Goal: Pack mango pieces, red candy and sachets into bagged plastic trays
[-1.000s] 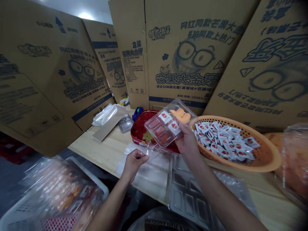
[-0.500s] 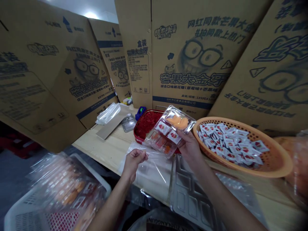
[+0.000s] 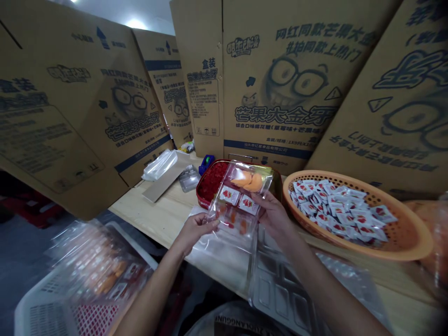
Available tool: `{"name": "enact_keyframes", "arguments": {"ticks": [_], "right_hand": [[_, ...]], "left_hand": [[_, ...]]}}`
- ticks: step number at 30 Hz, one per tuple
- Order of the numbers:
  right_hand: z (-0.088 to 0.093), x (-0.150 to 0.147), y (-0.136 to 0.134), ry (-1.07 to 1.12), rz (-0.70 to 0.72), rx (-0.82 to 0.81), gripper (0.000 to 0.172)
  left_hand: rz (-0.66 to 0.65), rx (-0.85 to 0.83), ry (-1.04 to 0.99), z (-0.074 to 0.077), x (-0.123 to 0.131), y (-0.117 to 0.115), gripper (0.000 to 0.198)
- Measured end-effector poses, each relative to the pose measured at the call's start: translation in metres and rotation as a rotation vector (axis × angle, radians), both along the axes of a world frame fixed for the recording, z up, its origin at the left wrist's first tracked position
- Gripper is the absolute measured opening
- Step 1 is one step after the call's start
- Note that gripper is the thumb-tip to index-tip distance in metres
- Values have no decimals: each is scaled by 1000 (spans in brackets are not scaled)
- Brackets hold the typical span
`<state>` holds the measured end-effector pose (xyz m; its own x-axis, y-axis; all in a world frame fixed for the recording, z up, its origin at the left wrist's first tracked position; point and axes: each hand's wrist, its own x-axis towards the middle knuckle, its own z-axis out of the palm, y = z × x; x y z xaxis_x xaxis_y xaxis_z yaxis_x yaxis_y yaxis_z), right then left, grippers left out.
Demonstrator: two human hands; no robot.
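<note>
The left hand (image 3: 195,232) has come in to clamp the seven o'clock corner of the clear plastic tray (image 3: 238,200); the right hand (image 3: 275,215) clamps its four o'clock edge, above a red tin (image 3: 212,182)

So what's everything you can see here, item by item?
clear plastic tray: one, see-through, held above the table
orange pieces: two, orange, in the tray
tray sachets: two, white and red, in the tray
basket: one, orange, right of the hands
basket sachets: many, white and red, in the basket
red box: one, red, behind the held tray
crate: one, white, lower left
table: one, pale wood, under these
cartons: at least four, brown, standing behind the table
left hand: one, at the tray's near edge
right hand: one, holding the tray
</note>
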<state>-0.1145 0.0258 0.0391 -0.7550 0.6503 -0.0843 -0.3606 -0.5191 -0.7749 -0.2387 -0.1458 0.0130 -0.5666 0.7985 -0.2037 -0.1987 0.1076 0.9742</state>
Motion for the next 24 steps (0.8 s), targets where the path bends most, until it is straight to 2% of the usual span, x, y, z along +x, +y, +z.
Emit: {"name": "enact_keyframes", "arguments": {"ticks": [3, 7, 9, 13, 14, 19, 24], "right_hand": [[-3, 1, -5, -48, 62, 9, 29], [-6, 2, -13, -122, 154, 96, 30], [-4, 1, -15, -102, 162, 168, 40], [-2, -2, -16, -26, 66, 317, 71], [-2, -3, -16, -43, 69, 351, 70], [-10, -4, -19, -225, 166, 566, 40], [-6, 0, -29, -280, 186, 906, 29]], "left_hand": [[-16, 38, -148, -1, -1, 2, 30], [73, 139, -302, -5, 2, 2, 23], [98, 176, -348, -5, 5, 0, 23], [126, 236, -397, -4, 9, -3, 25], [140, 242, -404, -4, 10, -3, 24], [203, 263, -457, -5, 14, -5, 29], [206, 242, -361, 3, 19, -15, 37]]}}
